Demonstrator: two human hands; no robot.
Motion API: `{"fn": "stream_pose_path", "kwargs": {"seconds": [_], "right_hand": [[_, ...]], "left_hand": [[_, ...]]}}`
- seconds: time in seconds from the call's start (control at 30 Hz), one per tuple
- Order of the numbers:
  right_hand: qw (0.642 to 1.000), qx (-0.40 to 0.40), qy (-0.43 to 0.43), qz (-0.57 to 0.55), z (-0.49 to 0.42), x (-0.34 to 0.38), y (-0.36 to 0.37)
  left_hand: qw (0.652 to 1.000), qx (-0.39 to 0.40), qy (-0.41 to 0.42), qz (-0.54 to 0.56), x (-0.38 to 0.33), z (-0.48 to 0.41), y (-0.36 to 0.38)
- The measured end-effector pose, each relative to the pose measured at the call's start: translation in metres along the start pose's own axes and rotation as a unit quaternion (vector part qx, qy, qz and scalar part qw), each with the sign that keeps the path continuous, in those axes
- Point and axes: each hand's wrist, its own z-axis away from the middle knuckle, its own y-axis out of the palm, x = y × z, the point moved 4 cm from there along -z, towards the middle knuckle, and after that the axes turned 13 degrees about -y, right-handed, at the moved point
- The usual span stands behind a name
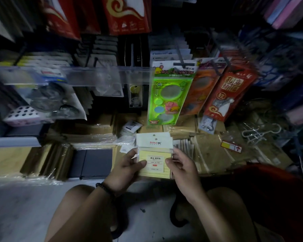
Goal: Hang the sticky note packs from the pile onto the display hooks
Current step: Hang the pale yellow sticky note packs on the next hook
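Observation:
A small stack of yellow sticky note packs with white header cards sits upright between both hands, low in the middle of the view. My left hand grips the stack's left edge, thumb across the front. My right hand grips the right edge, thumb on the label. Dark display hooks stick out above, loaded with hanging goods. I cannot make out a pile of further packs in the dim light.
A green stencil pack, an orange pack and a red pack hang from hooks just above the hands. Wrapped brown envelope stacks cover the low shelf. A clear shelf rail runs left. My knees are at the bottom.

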Motion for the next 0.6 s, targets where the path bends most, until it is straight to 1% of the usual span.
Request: {"fn": "stream_pose_path", "kwargs": {"seconds": [0.07,0.2,0.27,0.37,0.5,0.6], "right_hand": [[1.0,-0.007,-0.022,-0.006,0.011,0.012,-0.001],[0.997,-0.009,-0.079,0.01,0.033,0.05,-0.005],[0.994,-0.018,-0.104,0.027,0.038,0.072,-0.009],[0.99,-0.028,-0.135,0.01,0.039,0.109,-0.014],[0.98,-0.038,-0.194,-0.032,0.035,0.166,-0.023],[0.966,-0.045,-0.25,-0.046,0.029,0.21,-0.031]], "left_hand": [[1.0,-0.02,0.013,-0.009,-0.002,0.018,0.006],[0.994,-0.087,0.051,-0.042,-0.008,0.056,0.02],[0.988,-0.123,0.078,-0.048,-0.019,0.075,0.027],[0.978,-0.163,0.115,-0.061,-0.049,0.104,0.037],[0.96,-0.185,0.185,-0.095,-0.1,0.143,0.051],[0.948,-0.178,0.238,-0.113,-0.139,0.171,0.067]]}}
